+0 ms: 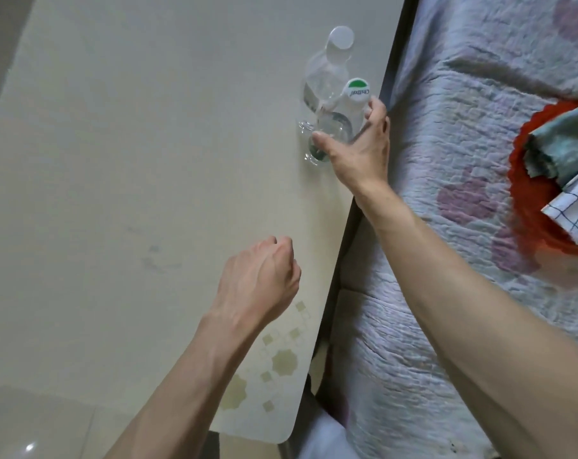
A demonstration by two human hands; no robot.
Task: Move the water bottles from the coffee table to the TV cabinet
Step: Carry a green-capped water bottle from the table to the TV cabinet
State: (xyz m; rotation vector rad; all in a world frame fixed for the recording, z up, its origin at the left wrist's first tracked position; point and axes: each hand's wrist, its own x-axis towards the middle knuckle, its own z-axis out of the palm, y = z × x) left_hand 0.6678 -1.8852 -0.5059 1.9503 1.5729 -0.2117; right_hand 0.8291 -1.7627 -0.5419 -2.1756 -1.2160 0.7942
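While I lean in over the head view, my right hand (357,150) is wrapped round the clear plastic water bottle with the green-and-white cap (339,125). The thumb (318,139) is on the side nearest me and the fingers (377,107) curl round the far side. I've got it by the body, below the cap, because that's the steadiest place to lift from.

It's upright, base down at the cream coffee table top (148,160). Whether it has left the surface, I can't tell from up here.

Just beyond my right hand stands the second clear plastic water bottle with the plain white cap (320,81), touching or almost touching the one I hold. It's upright too, and untouched by either hand.

Both bottles sit close to the table's right edge, which is why my arm comes in across the pale quilted sofa cover (463,94) on that side. Further right of my hand, on that cover, lies a round red mat (521,170) with a crumpled teal cloth (556,144) and a white blue-checked cloth (576,213) on it. None of that is my business.

My left hand (261,276) hangs above the table nearer to me, fingers loosely curled, gripping nothing I can see. I reckon it's free to take the second bottle, so both could go in one trip. No TV cabinet is in sight, so the whole carry is ahead of me.
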